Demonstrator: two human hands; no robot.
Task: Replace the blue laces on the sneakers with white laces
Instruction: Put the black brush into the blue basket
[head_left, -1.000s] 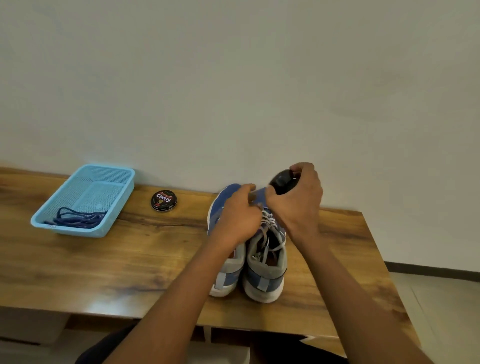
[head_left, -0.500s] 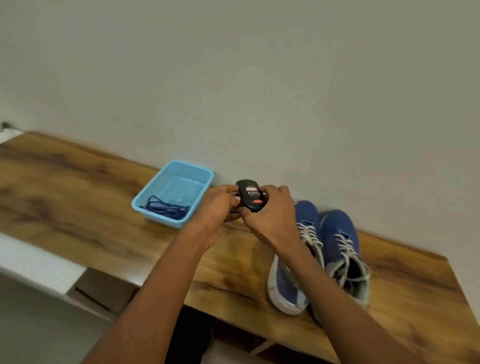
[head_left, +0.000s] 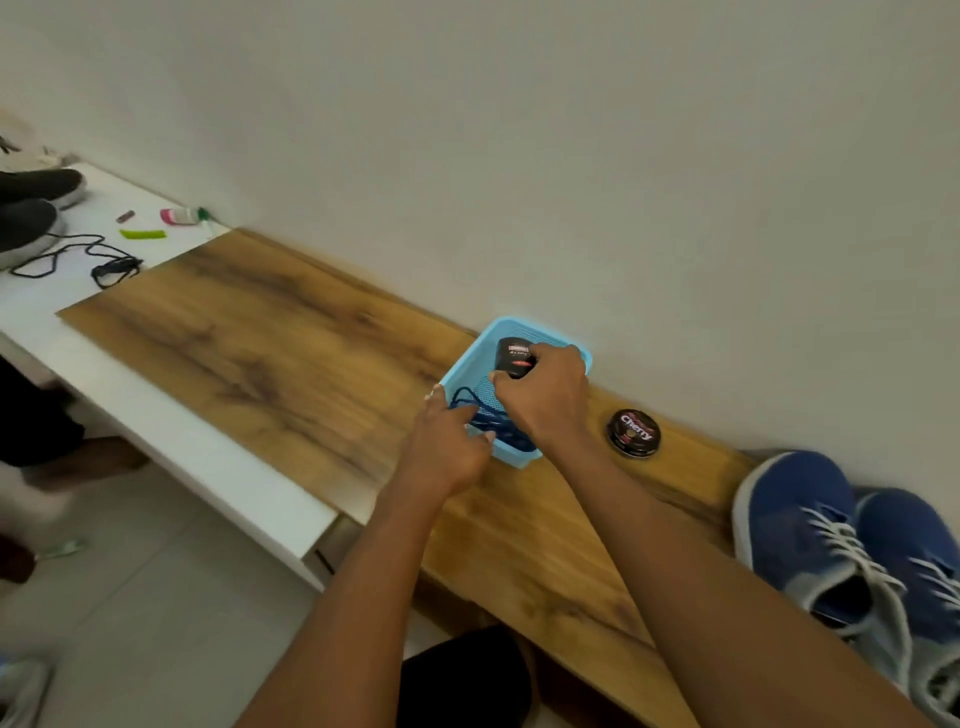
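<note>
Two blue sneakers (head_left: 852, 551) with white laces (head_left: 862, 556) stand side by side at the right end of the wooden table (head_left: 291, 353). A light blue basket (head_left: 467, 358) by the wall holds the dark blue laces (head_left: 480, 410). My right hand (head_left: 545, 400) grips a small black bottle (head_left: 513, 356) over the basket. My left hand (head_left: 447, 447) hovers at the basket's near rim with its fingers loosely curled, and it holds nothing.
A round black polish tin (head_left: 634, 433) lies right of the basket. On a white surface (head_left: 171, 431) at far left are dark shoes (head_left: 31, 208), a black cord (head_left: 78, 260) and small items. The floor lies below the table's front edge.
The view has swung left. My right hand has carried the black bottle from near the sneakers to over the basket, and my left hand has let go of it.
</note>
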